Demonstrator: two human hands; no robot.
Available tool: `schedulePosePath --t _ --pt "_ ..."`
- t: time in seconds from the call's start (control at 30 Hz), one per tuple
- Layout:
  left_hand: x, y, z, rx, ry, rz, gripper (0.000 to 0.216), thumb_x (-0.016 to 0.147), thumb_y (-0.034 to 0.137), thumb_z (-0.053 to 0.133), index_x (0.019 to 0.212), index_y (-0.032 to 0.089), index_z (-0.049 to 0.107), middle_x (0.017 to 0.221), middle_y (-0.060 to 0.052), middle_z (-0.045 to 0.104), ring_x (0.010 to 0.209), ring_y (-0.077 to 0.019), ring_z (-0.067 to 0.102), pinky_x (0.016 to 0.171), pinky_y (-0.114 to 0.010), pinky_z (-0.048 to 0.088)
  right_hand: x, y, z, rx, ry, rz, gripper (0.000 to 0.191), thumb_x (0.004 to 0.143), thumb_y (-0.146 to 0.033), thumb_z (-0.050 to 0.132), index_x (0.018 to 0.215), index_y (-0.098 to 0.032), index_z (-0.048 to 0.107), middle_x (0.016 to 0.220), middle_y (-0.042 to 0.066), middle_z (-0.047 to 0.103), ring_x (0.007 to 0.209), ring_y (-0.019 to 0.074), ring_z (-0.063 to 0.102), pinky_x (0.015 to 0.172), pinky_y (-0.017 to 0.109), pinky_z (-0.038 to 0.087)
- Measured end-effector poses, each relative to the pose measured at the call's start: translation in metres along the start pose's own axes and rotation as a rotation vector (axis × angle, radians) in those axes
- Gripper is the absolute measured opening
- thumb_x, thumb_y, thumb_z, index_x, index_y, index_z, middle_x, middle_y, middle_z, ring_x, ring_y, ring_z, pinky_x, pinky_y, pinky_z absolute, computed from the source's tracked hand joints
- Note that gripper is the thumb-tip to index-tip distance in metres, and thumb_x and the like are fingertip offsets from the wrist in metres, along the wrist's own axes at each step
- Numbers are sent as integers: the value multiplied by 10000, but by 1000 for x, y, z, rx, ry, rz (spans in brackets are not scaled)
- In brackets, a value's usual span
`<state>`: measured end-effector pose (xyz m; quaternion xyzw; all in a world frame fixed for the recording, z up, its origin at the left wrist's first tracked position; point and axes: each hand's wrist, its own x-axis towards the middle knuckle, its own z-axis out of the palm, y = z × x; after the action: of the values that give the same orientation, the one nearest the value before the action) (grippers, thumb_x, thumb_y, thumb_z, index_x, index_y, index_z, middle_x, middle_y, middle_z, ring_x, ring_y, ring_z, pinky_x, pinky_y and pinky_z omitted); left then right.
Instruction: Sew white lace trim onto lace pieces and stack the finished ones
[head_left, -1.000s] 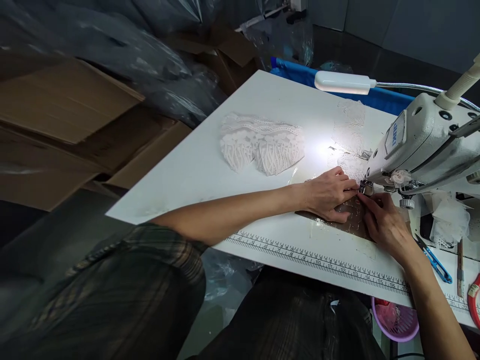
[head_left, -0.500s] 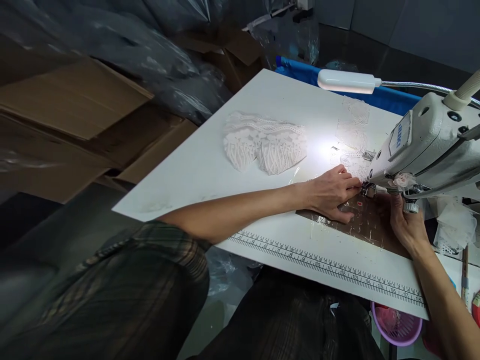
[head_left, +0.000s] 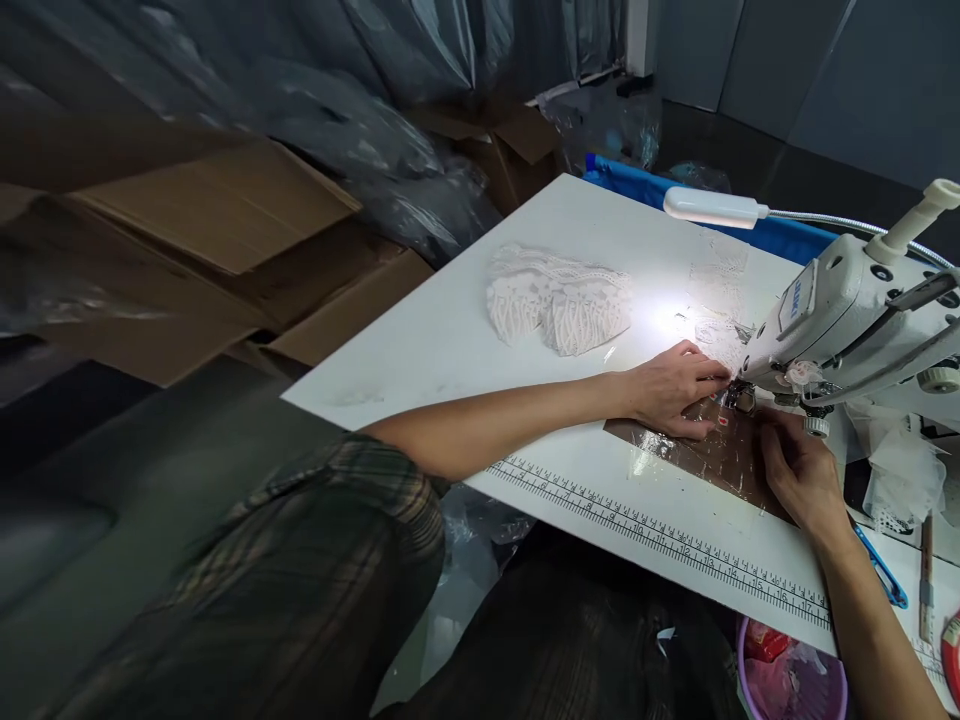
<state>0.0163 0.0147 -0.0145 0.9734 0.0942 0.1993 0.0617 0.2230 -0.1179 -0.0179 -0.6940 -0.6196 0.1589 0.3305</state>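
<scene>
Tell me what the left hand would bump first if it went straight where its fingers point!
Probably the metal foot of the machine. The left hand points towards it from close by, though this one view can't show exactly how big the gap is.

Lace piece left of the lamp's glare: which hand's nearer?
Left. The left hand is down and right of the lace piece in view; the right hand is farther right, past the presser foot.
</scene>
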Motion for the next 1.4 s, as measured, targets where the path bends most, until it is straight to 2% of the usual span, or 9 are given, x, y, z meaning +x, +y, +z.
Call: schedulePosePath --t 0.1,0.2,0.27,0.43,0.63,0.77,0.93,1.27,1.4 --pt "1 3 -2 17 13 -65 607 894 484 542 1330 62 524 1402 -231 528 1200 -324 543 1002 -460 390 -1 4 0 -72 23 -92 427 888 -467 445 1102 -191 691 1030 120 738 891 247 701 786 375 549" --pt "2 6 -6 64 -121 -125 684 887 557 555 1371 78 503 1431 -219 520 1177 -335 556 998 -488 391 -2 10 2 -183 81 -213 422 882 -472 439 1079 -213 707 924 116 741 814 274 696 685 393 550" --pt "1 8 -7 87 -182 -174 753 905 607 519 1447 92 434 1532 -194 421 1318 -335 475 1049 -475 369 0 16 4 -243 75 -268 428 887 -486 437 1068 -213 712 912 136 737 787 296 693 604 396 538" --pt "-3 14 -8 203 -140 -282 877 931 669 468 1515 37 300 1620 -227 221 1464 -373 290 1127 -539 294 4 31 12 -262 94 -396 443 888 -513 420 1051 -228 717 913 134 747 707 308 688 536 420 543" --pt "-15 -3 -34 270 -63 -517 650 935 591 547 1340 87 482 1526 -244 384 1317 -363 444 1055 -541 353 6 44 16 -268 84 -455 438 900 -517 416 1000 -225 726 969 139 744 775 313 701 594 447 588" --pt "-34 -23 -63 314 13 -788 460 923 532 601 1054 91 586 1220 -232 572 1114 -357 527 950 -496 402 9 44 16 -243 88 -514 427 913 -499 412 992 -213 717 941 135 738 785 296 700 646 434 607" --pt "-65 -34 -75 243 63 -1023 264 969 378 547 937 121 599 1105 -140 578 1081 -299 531 956 -443 405 8 37 17 -232 76 -525 396 918 -491 421 985 -226 708 949 126 734 794 290 703 682 431 619" --pt "-69 -35 -69 176 196 -935 169 1003 205 376 980 141 530 1232 -149 529 1136 -262 513 962 -450 426 2 22 13 -208 119 -480 379 922 -479 437 961 -242 730 942 87 735 798 253 713 672 392 614" --pt "-53 -7 -59 -92 177 -591 218 1040 268 361 923 166 515 1075 -102 585 924 -177 569 823 -333 508 0 6 10 -104 85 -565 274 930 -380 497 956 -243 733 933 53 724 796 190 712 700 304 603"
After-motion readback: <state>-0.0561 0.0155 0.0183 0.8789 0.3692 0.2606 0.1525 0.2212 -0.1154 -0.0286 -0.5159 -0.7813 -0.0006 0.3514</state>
